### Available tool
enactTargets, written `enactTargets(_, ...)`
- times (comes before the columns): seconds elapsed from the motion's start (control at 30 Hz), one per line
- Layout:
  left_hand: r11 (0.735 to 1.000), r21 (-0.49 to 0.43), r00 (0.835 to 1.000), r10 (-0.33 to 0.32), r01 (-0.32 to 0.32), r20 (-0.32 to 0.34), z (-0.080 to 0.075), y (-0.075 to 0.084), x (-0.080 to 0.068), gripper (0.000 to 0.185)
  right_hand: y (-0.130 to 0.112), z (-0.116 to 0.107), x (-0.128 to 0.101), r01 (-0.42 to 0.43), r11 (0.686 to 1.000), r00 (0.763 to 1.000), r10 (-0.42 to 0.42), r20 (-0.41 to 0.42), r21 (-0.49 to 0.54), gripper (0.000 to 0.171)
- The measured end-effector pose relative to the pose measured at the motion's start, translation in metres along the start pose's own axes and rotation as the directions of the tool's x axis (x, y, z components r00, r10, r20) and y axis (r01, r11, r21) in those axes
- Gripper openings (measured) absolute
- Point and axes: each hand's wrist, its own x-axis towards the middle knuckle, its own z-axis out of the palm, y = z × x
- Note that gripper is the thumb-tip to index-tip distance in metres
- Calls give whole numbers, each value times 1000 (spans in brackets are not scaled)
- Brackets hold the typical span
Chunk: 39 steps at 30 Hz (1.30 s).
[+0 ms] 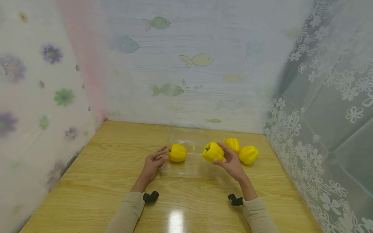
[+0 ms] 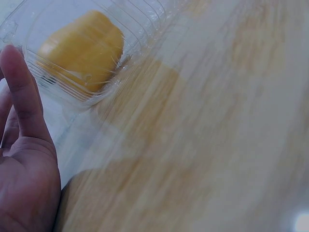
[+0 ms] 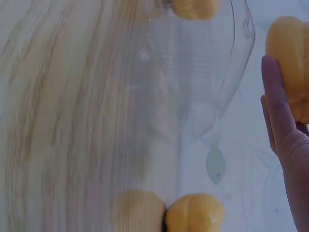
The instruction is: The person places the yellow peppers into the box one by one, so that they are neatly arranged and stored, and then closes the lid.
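In the head view, my right hand [image 1: 232, 162] grips a yellow bell pepper [image 1: 212, 153] with thumb and fingers, above the right part of a clear plastic container [image 1: 190, 168]. The right wrist view shows that hand [image 3: 288, 140] against the held pepper [image 3: 288, 63], cut off by the frame's edge. Another yellow bell pepper [image 1: 178, 153] lies inside the container's left part, seen through the ridged plastic wall in the left wrist view. At the container's left side is my left hand [image 1: 152, 165], its fingers extended and holding nothing; whether they touch the plastic I cannot tell.
Two more yellow bell peppers, one farther back [image 1: 232, 145] and one nearer [image 1: 249, 155], lie on the wooden table [image 1: 122, 191] right of the container. Fish-printed sheeting [image 1: 192, 81] hangs behind the table, and flower-printed sheets flank it. A black camera mount sits at each wrist.
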Motion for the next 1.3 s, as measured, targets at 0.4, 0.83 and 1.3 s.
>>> enactTargets(0.4, 1000, -10, 1000, 11, -11, -14, 1, -2, 1, 45, 8, 17, 7, -50, 999, 995, 51, 85, -14, 71)
enactTargets(0.83, 1000, 5, 1000, -3, 3, -6, 0, 1, 0, 45, 12, 36, 16, -70, 997, 985, 74, 153, -37, 70)
enactTargets(1.3, 1000, -8, 1000, 3, -3, -15, 2, -1, 1, 44, 14, 53, 31, -58, 990, 973, 84, 213, -126, 69)
